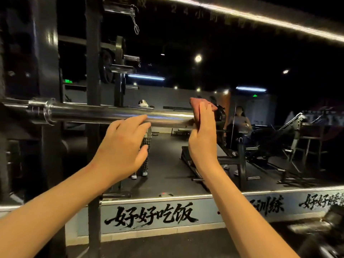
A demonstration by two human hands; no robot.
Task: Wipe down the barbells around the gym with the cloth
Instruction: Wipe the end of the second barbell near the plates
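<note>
Head view, centre of frame: I note the barbell [104, 114] lying level across the middle left, its chrome sleeve running from a collar at the left to its end near frame centre. My right hand [202, 140] grips the reddish cloth [195, 106], fingers up its near face, holding it against the sleeve's end. My left hand [121, 146] is spread and holds nothing; its fingertips [143, 119] lie at the sleeve's lower edge, contact not confirmed. A black rack upright [93, 62] stands behind the bar, before a wall mirror [242, 53].
</note>
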